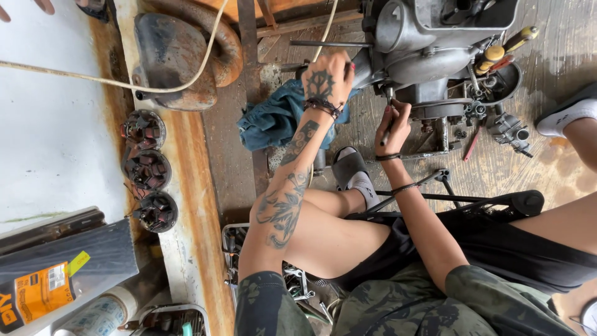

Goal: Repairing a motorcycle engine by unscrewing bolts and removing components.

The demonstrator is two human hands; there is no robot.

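A grey metal engine point(429, 43) is standing on the worn wooden floor point(535, 168) at the top of the view, in front of the seated person. A blue cloth point(273, 118) is lying on the floor just left of the engine. The left hand point(326, 78) is resting against the engine's left side, above the cloth; its fingers are curled, but I cannot tell if they are gripping anything. The right hand point(393, 124) is closing its fingers around a thin tool point(388, 118). The tool's long axis is running almost straight away from the person, with its tip pointing up into the underside of the engine. Loose small engine parts point(507, 127) are lying to the right of the engine.
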